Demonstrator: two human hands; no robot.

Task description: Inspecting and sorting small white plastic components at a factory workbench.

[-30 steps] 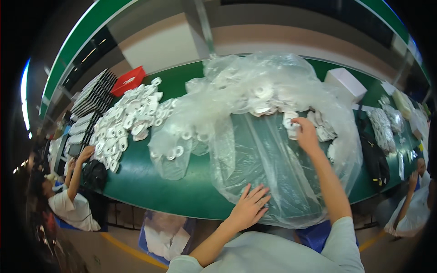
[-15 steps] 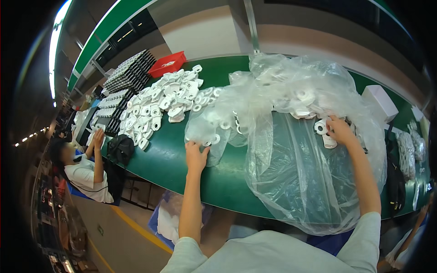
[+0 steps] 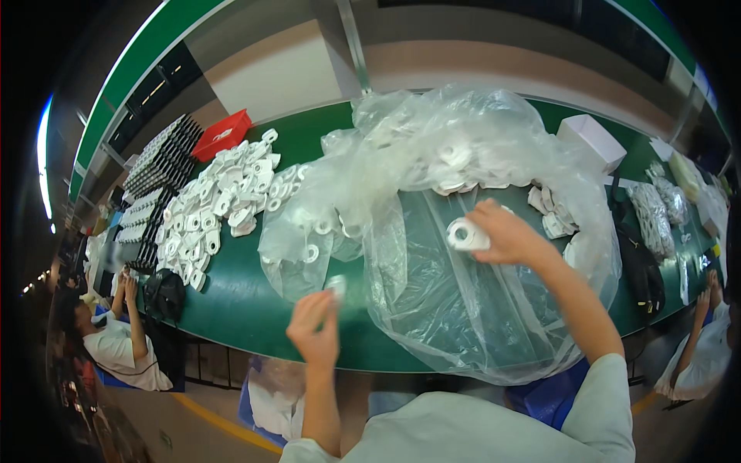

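Note:
My right hand is closed on a white plastic part with a round hole, held above a large clear plastic bag. Closer to me, my left hand pinches a small white ring, blurred by motion, over the green table. Within the bag's folds lie more white parts to the right of my right hand. Some loose white rings show through the bag's left flap.
A big heap of white parts spreads at the left, beside stacked black trays and a red bin. A white box, a black bag and bagged parts stand right. Co-workers sit at both sides.
My right hand has lifted a white part from the bag and moved left. My left hand has come toward me, off the bag's left flap, with a small ring. The view has swung right.

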